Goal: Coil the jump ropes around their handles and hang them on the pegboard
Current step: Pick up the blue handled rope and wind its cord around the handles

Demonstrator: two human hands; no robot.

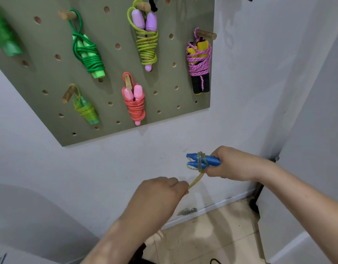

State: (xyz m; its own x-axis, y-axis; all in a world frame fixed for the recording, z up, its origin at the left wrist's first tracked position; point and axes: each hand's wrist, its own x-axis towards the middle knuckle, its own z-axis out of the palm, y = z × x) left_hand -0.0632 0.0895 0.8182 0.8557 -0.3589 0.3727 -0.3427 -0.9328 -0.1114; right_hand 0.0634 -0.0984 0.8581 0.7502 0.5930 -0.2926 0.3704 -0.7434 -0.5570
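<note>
Head view. Grips a pair of blue handles (pixel 200 161) side by side in the right hand (pixel 231 164), fingers curled round their rear ends, tapered tips pointing toward 9 o'clock. Round the middle of the handles, a few turns of glittery yellow-green rope (pixel 196 180), with a small loop poking out below the tips. Holds the free run of that rope in the left hand (pixel 160 193), fingers closed round it in a fist, knuckles up, at 7 o'clock from the handles; rope stretched straight between the two hands. Both hands in front of a pale wall (pixel 240 111), at 5 o'clock from the pegboard (pixel 40 54) and well apart from it. On the olive board, five coiled ropes on wooden pegs (pixel 205 34): a green rope (pixel 89 58) at 10 o'clock, a lime rope (pixel 147 46) on lilac handles (pixel 151 20) at 12, a pink braided rope (pixel 199 69) on yellow-and-black handles (pixel 202 45) at 3, a coral rope (pixel 135 108) on pink handles (pixel 138 92) near 6, a small yellow rope (pixel 84 109) on green handles (pixel 95 121) at 8. Blurred green thing (pixel 4 39) at the frame's 10 o'clock edge. Beige floor tiles (pixel 212 235) at 5 o'clock
</note>
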